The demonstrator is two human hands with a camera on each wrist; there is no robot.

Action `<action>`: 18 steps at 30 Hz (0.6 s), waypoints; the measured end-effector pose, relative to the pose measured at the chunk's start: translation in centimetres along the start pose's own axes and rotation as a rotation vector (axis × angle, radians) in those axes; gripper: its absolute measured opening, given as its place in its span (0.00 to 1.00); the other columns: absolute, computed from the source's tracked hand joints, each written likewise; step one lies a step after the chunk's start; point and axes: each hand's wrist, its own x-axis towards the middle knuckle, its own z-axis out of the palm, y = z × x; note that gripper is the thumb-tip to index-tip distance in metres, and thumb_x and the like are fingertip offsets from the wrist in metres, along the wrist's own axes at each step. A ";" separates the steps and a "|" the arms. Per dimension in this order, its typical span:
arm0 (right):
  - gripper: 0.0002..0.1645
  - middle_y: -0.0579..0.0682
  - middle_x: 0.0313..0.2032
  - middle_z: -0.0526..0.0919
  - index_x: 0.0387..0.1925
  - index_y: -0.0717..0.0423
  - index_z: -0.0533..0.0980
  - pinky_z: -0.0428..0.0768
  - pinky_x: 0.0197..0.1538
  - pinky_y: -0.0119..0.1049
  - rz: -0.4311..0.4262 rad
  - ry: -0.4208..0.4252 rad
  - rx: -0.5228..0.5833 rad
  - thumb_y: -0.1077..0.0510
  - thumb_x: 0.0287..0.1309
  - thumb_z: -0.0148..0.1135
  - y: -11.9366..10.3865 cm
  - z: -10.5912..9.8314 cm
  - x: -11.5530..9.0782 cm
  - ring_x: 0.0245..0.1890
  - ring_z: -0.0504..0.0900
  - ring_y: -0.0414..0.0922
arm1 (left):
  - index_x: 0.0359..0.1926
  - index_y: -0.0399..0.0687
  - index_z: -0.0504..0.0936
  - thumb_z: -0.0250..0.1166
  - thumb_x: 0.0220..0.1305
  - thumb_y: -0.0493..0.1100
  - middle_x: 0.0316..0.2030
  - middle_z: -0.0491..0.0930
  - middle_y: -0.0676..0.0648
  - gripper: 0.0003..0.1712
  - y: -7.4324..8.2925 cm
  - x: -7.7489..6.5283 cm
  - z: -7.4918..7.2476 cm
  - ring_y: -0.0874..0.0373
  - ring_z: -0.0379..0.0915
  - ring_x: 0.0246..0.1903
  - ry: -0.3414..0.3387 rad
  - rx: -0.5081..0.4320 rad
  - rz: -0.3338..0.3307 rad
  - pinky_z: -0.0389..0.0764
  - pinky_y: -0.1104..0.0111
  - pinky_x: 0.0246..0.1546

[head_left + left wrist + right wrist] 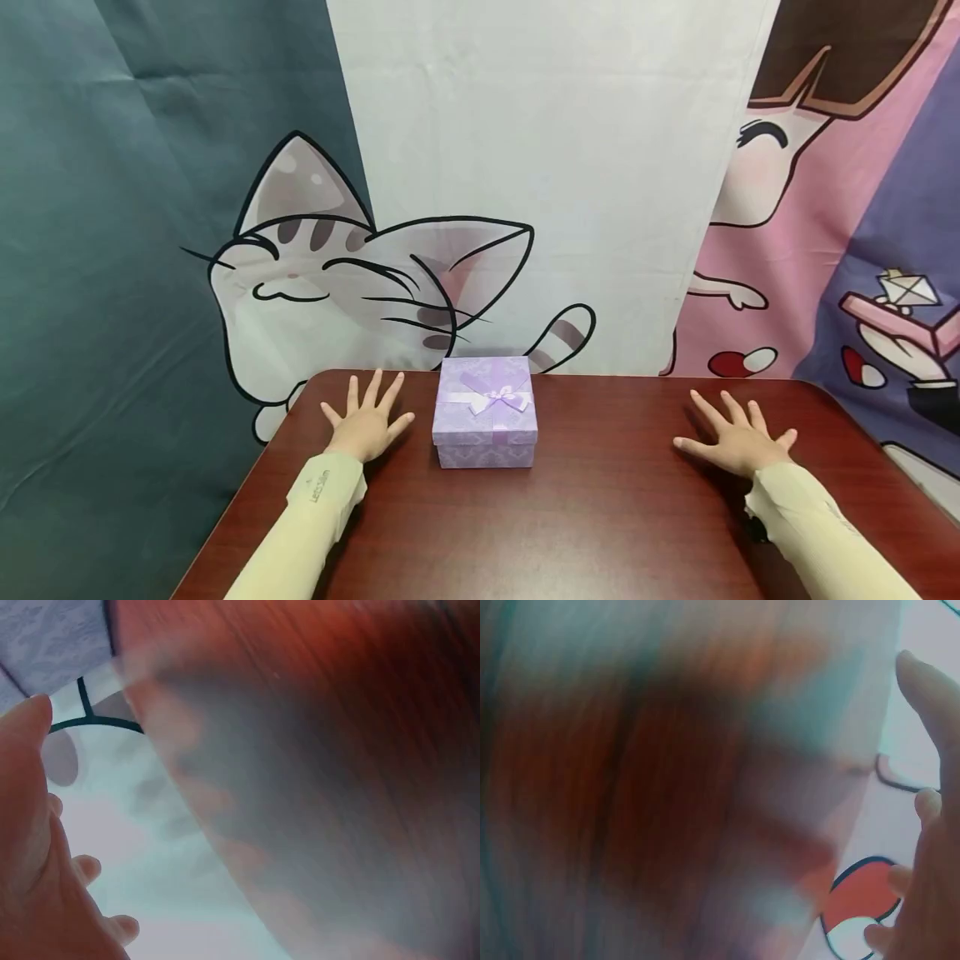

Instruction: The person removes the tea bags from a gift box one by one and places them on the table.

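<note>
A lidded lilac gift box (486,454) with a satin ribbon and bow (498,400) stands near the table's back edge, its lid on. To its left, my left hand (362,432) is held over the table with fingers spread, the thumb pointing toward the box. Far to the right of the box, my right hand (738,443) is also spread, palm down, with nothing in it. In the left wrist view, part of the box (56,641) shows beyond the thumb. The right wrist view has the right hand's fingers (937,712) at its right side.
The glossy red-brown table (600,517) has rounded back corners. Behind it hangs a printed cloth backdrop (600,167) with a cartoon cat (330,325) and cartoon figures at the right.
</note>
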 end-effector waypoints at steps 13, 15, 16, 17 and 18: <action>0.42 0.76 0.71 0.55 0.76 0.64 0.57 0.57 0.66 0.74 -0.109 0.310 0.388 0.44 0.73 0.56 -8.9 2.3 0.9 0.70 0.54 0.74 | 0.82 0.55 0.44 0.48 0.78 0.61 0.80 0.41 0.38 0.42 1.5 0.1 -0.2 0.34 0.33 0.77 0.311 -0.314 0.012 0.35 0.22 0.63; 0.39 0.75 0.69 0.60 0.74 0.65 0.58 0.59 0.68 0.69 -0.120 0.324 0.472 0.48 0.74 0.56 -10.4 2.7 1.0 0.70 0.58 0.70 | 0.82 0.51 0.48 0.49 0.79 0.58 0.79 0.46 0.36 0.40 2.3 -0.2 0.1 0.34 0.40 0.76 0.395 -0.393 0.032 0.40 0.25 0.66; 0.37 0.74 0.68 0.62 0.74 0.65 0.59 0.61 0.68 0.67 -0.122 0.326 0.511 0.49 0.74 0.56 -11.1 2.9 1.1 0.69 0.60 0.69 | 0.81 0.48 0.49 0.50 0.79 0.56 0.78 0.47 0.36 0.39 2.7 -0.3 0.3 0.34 0.43 0.76 0.430 -0.433 0.042 0.43 0.27 0.67; 0.36 0.72 0.67 0.64 0.74 0.64 0.60 0.62 0.68 0.66 -0.121 0.325 0.548 0.50 0.74 0.56 -12.0 3.0 1.1 0.69 0.62 0.67 | 0.81 0.46 0.50 0.50 0.79 0.54 0.77 0.49 0.35 0.38 3.1 -0.4 0.5 0.35 0.46 0.75 0.463 -0.470 0.053 0.46 0.30 0.68; 0.35 0.71 0.67 0.65 0.73 0.63 0.60 0.64 0.68 0.65 -0.120 0.322 0.585 0.50 0.75 0.56 -12.8 3.2 1.2 0.69 0.64 0.67 | 0.80 0.44 0.52 0.51 0.79 0.53 0.77 0.50 0.35 0.37 3.4 -0.6 0.6 0.35 0.48 0.75 0.491 -0.503 0.065 0.49 0.32 0.69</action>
